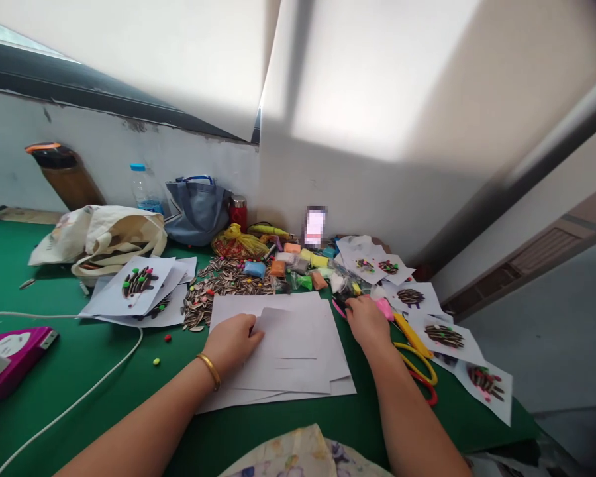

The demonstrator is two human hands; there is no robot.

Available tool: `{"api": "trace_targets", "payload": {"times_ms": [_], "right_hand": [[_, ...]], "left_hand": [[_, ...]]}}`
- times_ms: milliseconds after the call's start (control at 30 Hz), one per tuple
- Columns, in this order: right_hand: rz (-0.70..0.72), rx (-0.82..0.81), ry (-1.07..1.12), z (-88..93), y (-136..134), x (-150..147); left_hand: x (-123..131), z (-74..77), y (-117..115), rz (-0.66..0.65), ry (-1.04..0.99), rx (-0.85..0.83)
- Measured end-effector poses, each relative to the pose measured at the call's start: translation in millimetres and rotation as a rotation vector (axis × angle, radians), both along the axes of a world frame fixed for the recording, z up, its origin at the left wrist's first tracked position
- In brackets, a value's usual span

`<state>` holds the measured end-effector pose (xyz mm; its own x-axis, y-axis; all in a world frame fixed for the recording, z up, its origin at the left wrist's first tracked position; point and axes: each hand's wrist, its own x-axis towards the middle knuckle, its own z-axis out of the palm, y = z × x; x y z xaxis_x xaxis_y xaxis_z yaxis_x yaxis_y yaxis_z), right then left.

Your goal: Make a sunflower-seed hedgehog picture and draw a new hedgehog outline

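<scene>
My left hand, with a gold bracelet at the wrist, rests on the left side of a stack of white paper. Its fingers are curled at the edge of a smaller white sheet, thumb pointing right. Right of the stack, my right hand reaches down with bent fingertips at a dark and pink item, too small to make out. Beside that hand lie a pink packet, a yellow cutter and scissors with yellow handles. Striped seeds are heaped behind the paper.
Colored clay packets lie behind the paper. Seed-decorated sheets are at left and right. A white cable crosses the green table near a magenta box. Bags, a bottle and a phone stand behind.
</scene>
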<state>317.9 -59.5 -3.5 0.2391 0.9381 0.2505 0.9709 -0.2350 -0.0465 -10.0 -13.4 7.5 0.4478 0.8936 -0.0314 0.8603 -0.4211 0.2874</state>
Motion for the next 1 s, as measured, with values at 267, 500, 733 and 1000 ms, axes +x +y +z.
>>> {"api": "trace_targets", "payload": {"times_ms": [267, 500, 733, 1000], "right_hand": [[-0.003, -0.082, -0.013, -2.8, 5.4, -2.8], [0.113, 0.275, 0.211, 26.8, -0.9, -43.0], [0.415, 0.188, 1.245, 13.6, 8.0, -98.0], [0.663, 0.003, 0.968, -12.0, 3.3, -113.9]], "left_hand": [[1.1, 3.1, -2.8, 0.029, -0.015, -0.03], [1.4, 3.2, -2.7, 0.049, -0.035, -0.044], [1.0, -0.4, -2.5, 0.007, -0.017, 0.01], [1.5, -3.0, -2.7, -0.019, -0.013, 0.032]]}}
